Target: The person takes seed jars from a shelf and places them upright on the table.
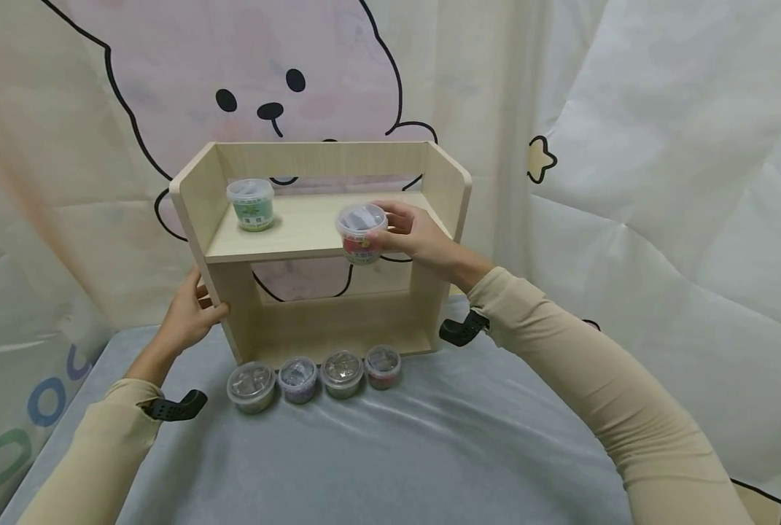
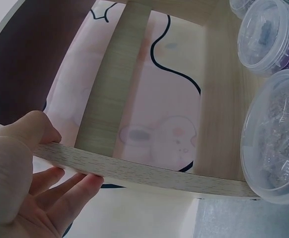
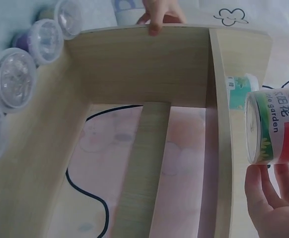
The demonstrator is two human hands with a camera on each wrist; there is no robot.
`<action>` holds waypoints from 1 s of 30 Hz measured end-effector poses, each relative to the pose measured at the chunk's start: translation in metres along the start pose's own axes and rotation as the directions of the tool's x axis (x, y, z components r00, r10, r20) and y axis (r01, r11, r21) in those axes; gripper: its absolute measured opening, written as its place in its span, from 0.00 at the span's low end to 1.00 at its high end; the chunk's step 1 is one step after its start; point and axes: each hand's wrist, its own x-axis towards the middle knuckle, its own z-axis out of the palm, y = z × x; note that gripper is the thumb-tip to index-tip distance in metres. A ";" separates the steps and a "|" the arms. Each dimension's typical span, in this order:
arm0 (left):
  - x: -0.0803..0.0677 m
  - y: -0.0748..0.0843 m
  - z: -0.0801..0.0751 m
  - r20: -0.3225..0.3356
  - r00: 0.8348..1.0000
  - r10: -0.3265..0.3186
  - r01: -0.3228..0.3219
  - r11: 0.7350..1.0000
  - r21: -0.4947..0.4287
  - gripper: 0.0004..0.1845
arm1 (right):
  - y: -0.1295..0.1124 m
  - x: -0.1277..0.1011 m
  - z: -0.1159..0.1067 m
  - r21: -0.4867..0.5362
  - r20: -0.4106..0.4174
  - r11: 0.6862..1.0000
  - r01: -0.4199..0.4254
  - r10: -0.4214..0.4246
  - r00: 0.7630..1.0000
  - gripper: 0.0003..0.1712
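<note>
Right hand [image 1: 426, 240]: its fingers [image 3: 256, 191] are curled on the red-labelled cup [image 1: 362, 237], gripping it from the right side, with the lid uppermost. The cup sits directly to the left of these fingers, at the front edge of the upper shelf board [image 1: 305, 244], its base seemingly just above the board and not resting on it; actual contact cannot be confirmed.

Governing relation, in my judgement: the board's surface extends behind and to the left of the right fingers, while the cup's axis stands close to vertical, square to the board. The right hand is the nearer to this cup; the left is well apart from it.

Farther left of the right fingers, on the same board near the left panel, stands the green-labelled cup [image 1: 254, 208], upright and lidded, with a stretch of board between the two cups.

Below the right fingers, four lidded tubs [image 1: 342, 374] form a row on the cloth-covered counter [image 1: 429, 452], before the front of the wooden shelf unit [image 1: 324, 157].

Farthest left, the left hand [image 1: 189, 310] pinches the unit's left side panel, thumb on one face, fingers on the other.

Behind everything hangs a curtain [image 1: 482, 87] printed with a cartoon animal.
</note>
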 end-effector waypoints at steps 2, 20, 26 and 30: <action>0.001 0.000 0.000 -0.001 1.000 -0.003 0.003 1.000 0.001 0.51 | 0.002 -0.005 -0.002 -0.005 0.006 1.000 -0.005 0.005 1.000 0.32; 0.000 0.003 0.002 -0.017 1.000 -0.002 0.002 1.000 0.010 0.50 | 0.053 -0.055 -0.025 -0.049 0.004 0.995 -0.091 0.091 0.996 0.34; 0.000 0.002 0.002 -0.023 1.000 -0.006 0.007 1.000 0.003 0.51 | 0.083 -0.067 -0.027 0.003 0.002 0.991 -0.134 0.134 0.991 0.35; 0.001 0.001 0.002 -0.023 1.000 -0.016 0.016 1.000 0.000 0.52 | 0.104 -0.074 -0.026 0.047 -0.014 0.984 -0.174 0.174 0.985 0.34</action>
